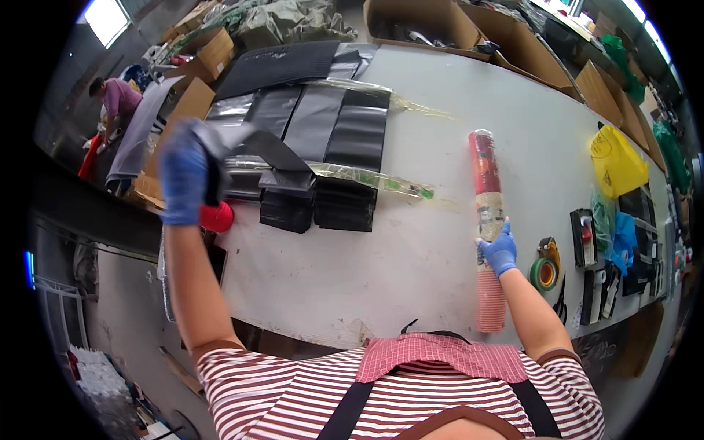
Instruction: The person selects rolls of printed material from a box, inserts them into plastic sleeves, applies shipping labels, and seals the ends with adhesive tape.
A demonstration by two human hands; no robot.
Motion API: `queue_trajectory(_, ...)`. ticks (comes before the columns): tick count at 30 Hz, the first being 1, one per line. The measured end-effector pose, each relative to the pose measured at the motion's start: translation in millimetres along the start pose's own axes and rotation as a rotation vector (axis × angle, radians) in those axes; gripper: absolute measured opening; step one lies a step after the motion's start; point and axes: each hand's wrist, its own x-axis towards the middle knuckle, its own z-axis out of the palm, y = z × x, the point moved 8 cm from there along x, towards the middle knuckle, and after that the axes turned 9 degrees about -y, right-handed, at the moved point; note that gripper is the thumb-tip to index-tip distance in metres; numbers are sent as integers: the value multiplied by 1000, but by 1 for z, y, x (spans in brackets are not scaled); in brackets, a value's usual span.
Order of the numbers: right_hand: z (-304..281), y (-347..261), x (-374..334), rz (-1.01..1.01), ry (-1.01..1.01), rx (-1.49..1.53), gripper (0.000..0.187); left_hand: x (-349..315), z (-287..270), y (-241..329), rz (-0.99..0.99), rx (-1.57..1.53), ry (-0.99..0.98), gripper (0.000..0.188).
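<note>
Head view showed the right hand (499, 253), in a blue glove, closed around the wrapped roll (488, 220), a long red tube in clear film that lay lengthwise on the white table (411, 264); the fingers gripped it a little below its middle, so that the red upper end pointed away from the person and the pale checked lower end reached toward the table's near edge. The left hand (183, 180), also blue-gloved, was raised at the far left of the roll and closed on the corner of a dark grey bag (253, 147), which hung lifted above the table's left edge. Below that hand, a round red object (217, 217) sat at the table's left rim. Left of the roll, stacks of black bags (330, 198) lay flat, crossed by strips of clear film (374, 180). Right of the roll, just beside the right hand, stood a green tape roll (543, 273), with a yellow tape dispenser (548, 249) touching it. Farther right of the roll lay a yellow plastic bag (616, 161). Beyond the roll's far end, cardboard boxes (469, 29) lined the table's far side.
</note>
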Motion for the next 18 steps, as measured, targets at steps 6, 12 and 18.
queue_trajectory(6, 6, 3, 21, -16, -160, 120, 98, 23, -220, 148, 506, -262, 523, 37)
queue_trajectory(12, -20, 44, 2, -175, -303, 799, 47, -70, -167, 262, 326, 125, 932, 24)
queue_trajectory(18, -45, 116, -68, -244, -485, 894, 63, -148, 66, 266, 383, 37, 365, 20)
